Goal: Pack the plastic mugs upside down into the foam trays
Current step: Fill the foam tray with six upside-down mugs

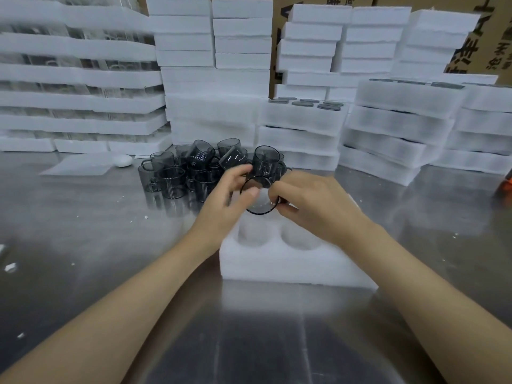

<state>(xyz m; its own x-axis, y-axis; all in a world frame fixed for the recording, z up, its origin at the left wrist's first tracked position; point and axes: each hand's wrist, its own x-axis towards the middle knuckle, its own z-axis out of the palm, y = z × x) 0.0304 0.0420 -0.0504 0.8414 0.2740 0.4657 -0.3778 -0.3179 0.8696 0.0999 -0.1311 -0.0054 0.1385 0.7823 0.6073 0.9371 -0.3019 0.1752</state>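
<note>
A white foam tray [288,266] with round pockets lies on the steel table in front of me. Over its far half I hold a smoky grey plastic mug [259,199], its open rim facing me. My left hand [231,198] grips the mug's left side, thumb on the rim. From the right, my right hand [313,203] pinches the rim with curled fingers. Behind them stands a pile of several grey mugs [194,169], some lying tilted on top. The tray's two near pockets are empty; its far pockets are hidden by my hands.
Stacks of foam trays [388,134] stand at the back right, the top ones showing mug bottoms. More foam stacks [213,79] and cardboard boxes [487,37] line the back. A loose foam sheet [80,164] and a white oval object [123,160] lie left of the mugs.
</note>
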